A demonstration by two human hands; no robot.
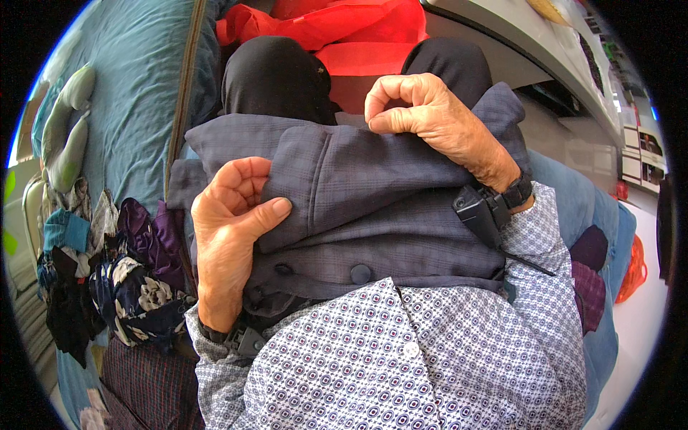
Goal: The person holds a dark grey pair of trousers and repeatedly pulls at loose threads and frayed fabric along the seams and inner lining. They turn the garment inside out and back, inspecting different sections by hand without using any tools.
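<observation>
A dark blue-grey checked garment (376,188) with dark buttons (360,274) lies across my lap. At its left part, my left hand (231,220) holds a folded flap or edge of the cloth between the thumb and the fingers behind it. My right hand (414,107) is above the garment's far edge, thumb and index fingertips pinched together. Whether a needle, a thread or nothing is between those fingertips is too small to tell. Both wrists carry black straps with small devices.
Blue cloth (134,97) with a zip covers the seat at left. Beside it lie a flower-patterned dark cloth (140,295), purple cloth (153,236) and a grey-green object (70,129). Red fabric (365,27) lies beyond my knees. A white table edge (516,32) is at upper right.
</observation>
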